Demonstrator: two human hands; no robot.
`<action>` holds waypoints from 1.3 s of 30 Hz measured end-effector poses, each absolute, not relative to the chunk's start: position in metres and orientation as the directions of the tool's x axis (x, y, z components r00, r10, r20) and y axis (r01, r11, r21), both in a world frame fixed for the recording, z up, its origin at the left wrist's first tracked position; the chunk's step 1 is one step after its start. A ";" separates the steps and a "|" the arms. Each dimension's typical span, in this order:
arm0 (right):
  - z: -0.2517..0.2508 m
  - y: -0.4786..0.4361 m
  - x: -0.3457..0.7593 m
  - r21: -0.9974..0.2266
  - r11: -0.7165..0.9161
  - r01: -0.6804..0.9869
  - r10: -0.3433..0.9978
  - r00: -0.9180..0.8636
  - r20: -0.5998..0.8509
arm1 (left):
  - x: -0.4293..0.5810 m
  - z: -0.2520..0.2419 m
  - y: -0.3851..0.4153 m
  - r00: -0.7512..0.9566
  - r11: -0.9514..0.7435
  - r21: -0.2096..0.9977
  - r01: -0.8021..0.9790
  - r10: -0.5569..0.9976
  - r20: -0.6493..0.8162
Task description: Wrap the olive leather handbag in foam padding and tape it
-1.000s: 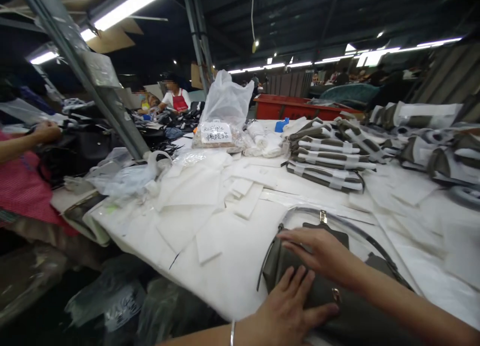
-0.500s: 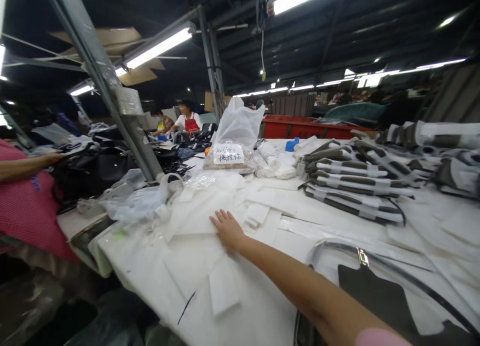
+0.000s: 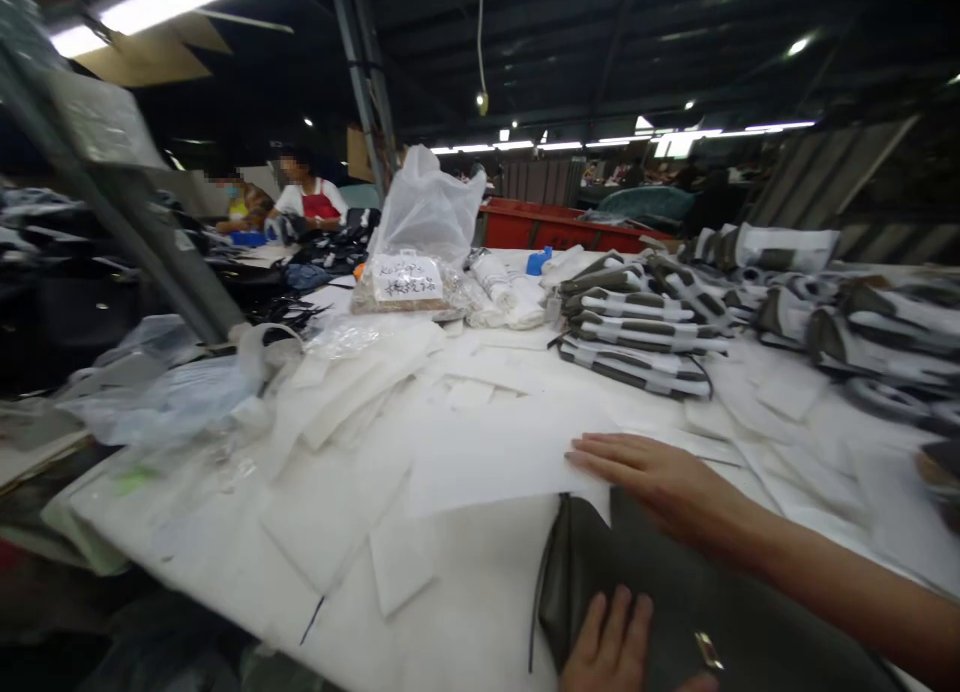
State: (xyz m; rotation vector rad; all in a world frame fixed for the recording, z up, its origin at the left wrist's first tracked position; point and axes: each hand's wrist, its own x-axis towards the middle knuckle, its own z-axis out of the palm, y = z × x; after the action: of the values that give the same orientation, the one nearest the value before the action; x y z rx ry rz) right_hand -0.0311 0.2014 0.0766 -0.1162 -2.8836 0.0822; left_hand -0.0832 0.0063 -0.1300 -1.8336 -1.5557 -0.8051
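My right hand (image 3: 649,477) comes in from the right with its fingers stretched together over the edge of a white sheet (image 3: 510,457). The sheet is held there, its near corner hanging over a dark grey-green bag (image 3: 675,572); my thumb is hidden. Low in the view, my left hand (image 3: 611,647) lies on the bag with its fingers apart, partly cut off by the bottom edge. Beside it the bag shows a small gold-coloured metal fitting (image 3: 707,650). More white sheets (image 3: 330,502) lie loose on the white table (image 3: 480,612).
Wrapped dark straps or handles (image 3: 637,337) are stacked at the back right. A clear bag with a handwritten label (image 3: 409,277) stands at the back. Plastic bags (image 3: 187,397) lie left, near a slanted metal post (image 3: 142,232). Co-workers (image 3: 311,197) sit farther off.
The view has swung right. My right hand has drawn back from the loose sheets towards the bag, bringing one white sheet along. My left hand has appeared on the bag.
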 end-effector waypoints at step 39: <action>0.003 0.126 0.154 -0.330 0.894 0.302 0.310 -0.950 -0.031 | -0.106 -0.030 -0.028 0.324 -0.299 0.332 0.895 0.946 -0.022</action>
State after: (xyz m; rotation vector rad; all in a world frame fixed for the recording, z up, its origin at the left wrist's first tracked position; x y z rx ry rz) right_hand 0.1539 0.1255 0.0033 -0.4908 -3.0358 0.5228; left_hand -0.1058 -0.0281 -0.0295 -2.7751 -1.9912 -0.3095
